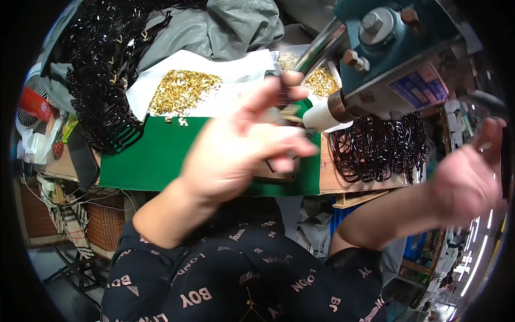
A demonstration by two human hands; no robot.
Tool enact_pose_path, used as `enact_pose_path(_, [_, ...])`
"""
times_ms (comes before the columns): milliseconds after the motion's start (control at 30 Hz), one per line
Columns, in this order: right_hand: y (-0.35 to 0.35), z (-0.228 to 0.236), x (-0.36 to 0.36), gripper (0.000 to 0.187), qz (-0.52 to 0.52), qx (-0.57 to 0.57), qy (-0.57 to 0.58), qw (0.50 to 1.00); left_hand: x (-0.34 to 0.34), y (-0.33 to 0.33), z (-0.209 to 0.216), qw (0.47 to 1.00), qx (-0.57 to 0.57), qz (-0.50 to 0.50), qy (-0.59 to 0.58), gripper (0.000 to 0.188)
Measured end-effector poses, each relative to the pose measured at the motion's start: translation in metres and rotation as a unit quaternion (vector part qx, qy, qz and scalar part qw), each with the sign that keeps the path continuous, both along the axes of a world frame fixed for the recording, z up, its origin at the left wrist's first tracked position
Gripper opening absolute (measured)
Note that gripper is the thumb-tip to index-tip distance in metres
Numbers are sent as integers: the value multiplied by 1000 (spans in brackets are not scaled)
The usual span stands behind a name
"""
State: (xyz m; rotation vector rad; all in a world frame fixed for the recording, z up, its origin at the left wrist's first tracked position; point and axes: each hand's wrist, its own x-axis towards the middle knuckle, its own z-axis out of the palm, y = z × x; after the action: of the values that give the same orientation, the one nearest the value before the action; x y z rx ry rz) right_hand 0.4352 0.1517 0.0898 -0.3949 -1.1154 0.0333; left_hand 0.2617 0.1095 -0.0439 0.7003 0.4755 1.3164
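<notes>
My left hand (236, 145) reaches over the green mat with its fingers stretched and spread, blurred by motion. Its fingertips are beside the white cylindrical tip (317, 117) of a dark green press (370, 59). A dark part and a small gold piece (289, 114) show between the fingers; whether the hand touches them is unclear. At the far right, my right hand (466, 180) is raised just below the press's dark lever (483, 102). Its fingers are smeared, so a grip on the lever cannot be made out.
Small gold pieces (185, 91) lie on white sheeting (241, 67), and more fill a pale container (322, 80). Glossy dark strands hang at left (102, 80) and lie in a bundle (381, 147) at right. The green mat (145, 161) covers the wooden table.
</notes>
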Motion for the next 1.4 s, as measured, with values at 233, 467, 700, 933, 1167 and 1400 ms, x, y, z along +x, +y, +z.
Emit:
enact_pose_path(233, [168,-312,123,18,-55,-447,-376,810,-116,-26,-90,982,-109,151,-33,42])
enact_pose_path(467, [160,-261,59,21,-233,-576,-524,583,-126,-40,-117,788,-74,376,482,44])
enact_pose_path(700, [140,-251,74,16,-171,-500,-512,677,-59,-22,-72,522,224,134,812,54])
enact_pose_path(933, [3,-194,38,12,-25,-404,-402,821,-65,-35,-97,640,220,57,734,51])
enact_pose_path(1167, [-39,-157,-32,23,281,-164,-491,808,-50,-36,-47,889,202,-86,401,68])
enact_pose_path(1400, [-37,-145,-25,21,279,-195,-531,776,-43,-36,-41,872,237,-41,425,70])
